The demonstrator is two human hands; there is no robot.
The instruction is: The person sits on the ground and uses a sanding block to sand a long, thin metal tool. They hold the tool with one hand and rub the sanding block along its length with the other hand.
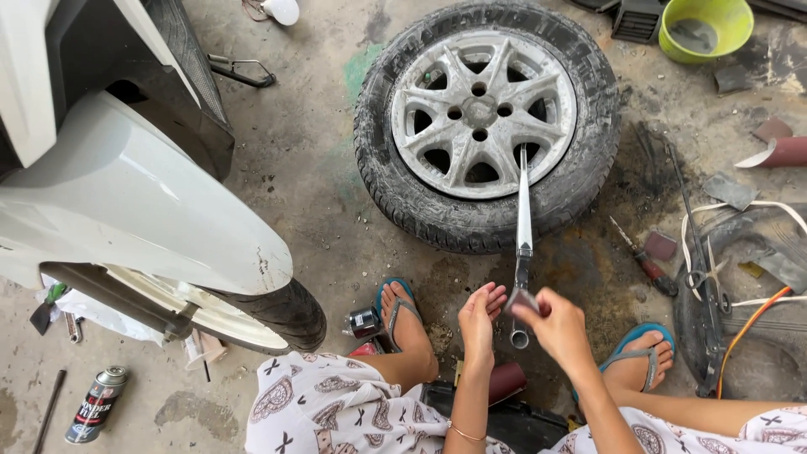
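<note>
The right hand (556,324) pinched the lower end of a long, bright metal wrench (524,244) whose tip rested on the dusty alloy wheel (486,109) lying on the concrete floor (319,193), while the left hand (479,315) hovered half-open beside it.

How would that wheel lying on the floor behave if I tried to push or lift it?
The wheel looks heavy: a metal rim inside a thick rubber tyre. Lying flat on the concrete, it probably won't roll or tip, and the tread would likely drag rather than slide. It looks stiff and sturdy.
</note>
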